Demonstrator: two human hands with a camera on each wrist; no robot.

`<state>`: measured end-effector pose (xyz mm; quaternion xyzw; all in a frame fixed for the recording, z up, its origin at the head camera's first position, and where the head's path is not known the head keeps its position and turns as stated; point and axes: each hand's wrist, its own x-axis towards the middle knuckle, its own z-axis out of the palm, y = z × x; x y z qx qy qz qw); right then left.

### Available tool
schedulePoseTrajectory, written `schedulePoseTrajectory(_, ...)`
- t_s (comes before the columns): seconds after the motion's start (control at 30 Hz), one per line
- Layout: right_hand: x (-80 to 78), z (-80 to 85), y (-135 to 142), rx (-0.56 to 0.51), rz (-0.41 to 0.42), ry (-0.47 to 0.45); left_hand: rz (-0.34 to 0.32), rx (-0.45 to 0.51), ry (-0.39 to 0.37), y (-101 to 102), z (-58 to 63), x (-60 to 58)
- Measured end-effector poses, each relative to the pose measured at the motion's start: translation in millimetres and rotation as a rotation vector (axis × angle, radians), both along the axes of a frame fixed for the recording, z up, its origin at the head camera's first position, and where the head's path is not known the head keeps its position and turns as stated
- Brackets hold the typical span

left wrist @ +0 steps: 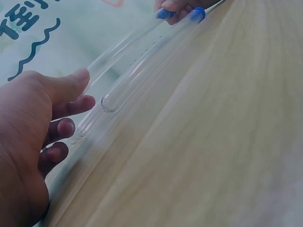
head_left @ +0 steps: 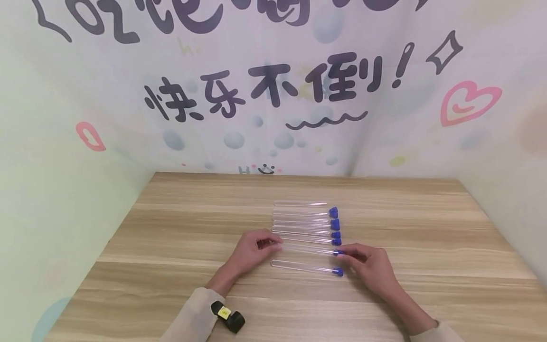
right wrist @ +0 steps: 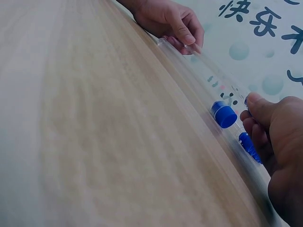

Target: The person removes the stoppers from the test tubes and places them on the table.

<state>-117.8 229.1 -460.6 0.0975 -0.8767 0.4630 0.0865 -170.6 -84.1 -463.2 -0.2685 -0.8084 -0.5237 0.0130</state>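
Observation:
A clear test tube (head_left: pixel 305 248) with a blue cap lies crosswise between my two hands, close over the table. My left hand (head_left: pixel 253 251) pinches its rounded end between thumb and index finger, the other fingers loosely curled below. At the opposite end, the thumb and fingers of my right hand (head_left: pixel 372 267) pinch the blue cap (left wrist: pixel 164 13). Nearer to me, another capped test tube (head_left: pixel 301 267) lies on the table, its blue cap (right wrist: pixel 224 115) pointing right. Behind the held tube, several capped test tubes (head_left: pixel 301 222) lie side by side, caps to the right.
At the far end of the row lies a test tube (head_left: pixel 300 204) with no cap showing. The wooden table (head_left: pixel 171 266) ends at a printed backdrop (head_left: pixel 256 142). A black strap device (head_left: pixel 228 316) sits on my left sleeve.

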Motion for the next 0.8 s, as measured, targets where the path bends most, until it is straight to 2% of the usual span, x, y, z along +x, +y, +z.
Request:
schedulePoseTrajectory(0.3,0.3,-0.2,0.1,-0.076,0.071,-0.007,0.014,-0.004,0.039,-1.6,-0.9,-2.4)
schedulePoseTrajectory(0.63,0.6,-1.1,1.8,-0.100,0.098,-0.019,0.015,0.004,0.055,-0.9,-2.4,-3.8)
schedulePoseTrajectory(0.8,0.4,-1.2,1.4,-0.103,0.081,-0.026,0.023,0.005,0.046,-1.1,-1.9,-3.0)
